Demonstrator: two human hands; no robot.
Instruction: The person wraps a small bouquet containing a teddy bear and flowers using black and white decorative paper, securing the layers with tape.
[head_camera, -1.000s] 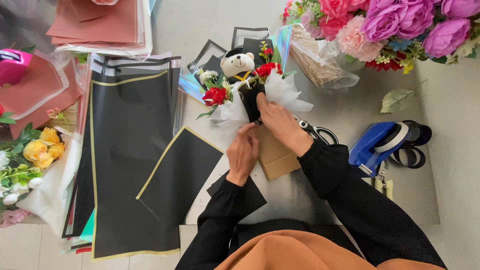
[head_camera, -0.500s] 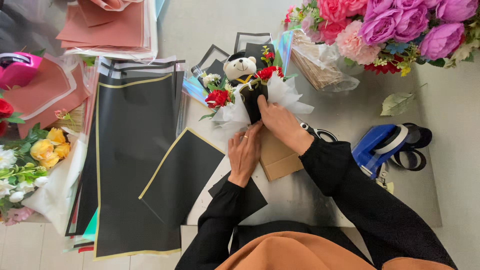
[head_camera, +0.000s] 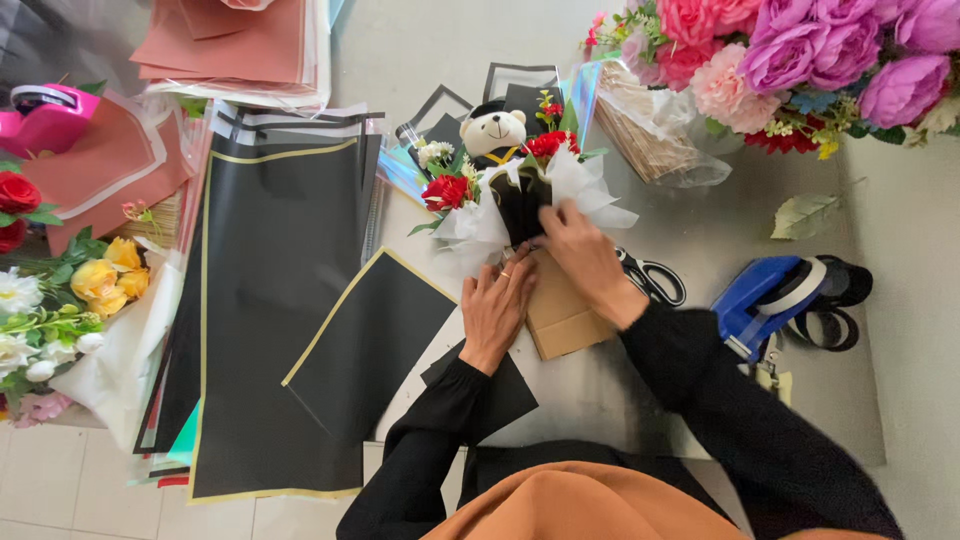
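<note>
A small bouquet (head_camera: 505, 190) lies on the table: a white teddy bear in a black cap, red roses and small white flowers, wrapped in white and black paper over a brown cardboard base (head_camera: 562, 310). My left hand (head_camera: 497, 305) presses on the lower wrap, fingers together, a ring on one finger. My right hand (head_camera: 585, 255) grips the black wrapping paper at the bouquet's waist. Both arms wear black sleeves.
Black gold-edged wrapping sheets (head_camera: 270, 300) lie left. Scissors (head_camera: 655, 278) and a blue tape dispenser (head_camera: 770, 305) sit right. A large pink and purple bouquet (head_camera: 800, 60) is at top right; yellow, red and white flowers (head_camera: 60, 300) at left; terracotta sheets (head_camera: 235, 45) at top.
The view has shifted slightly. My right hand has slid down a little along the black wrap; my left hand stays pressed on the bouquet's base.
</note>
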